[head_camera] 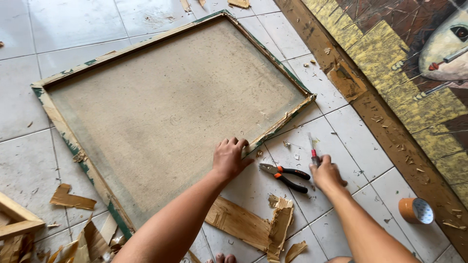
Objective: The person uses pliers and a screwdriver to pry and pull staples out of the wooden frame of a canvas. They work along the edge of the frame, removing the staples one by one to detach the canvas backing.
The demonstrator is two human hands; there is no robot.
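So I've got the stretched canvas lying face down on the tile floor, and I'll use it as the reference for everything. My left hand is planted on its near-right edge, fingers curled over the chewed-up wooden bar, pressing rather than pinching. My right hand sits just off that same edge, out on the tiles, closed around a small screwdriver with a red handle. The shaft points away from me, roughly along the canvas's right side and toward its splintered corner, so the right hand is the nearer one to that corner. Pliers with orange-and-black grips lie between my two hands, jaws pointing toward the canvas. Broken wood strips are on my side of the frame, and a tape roll is well off to the right.
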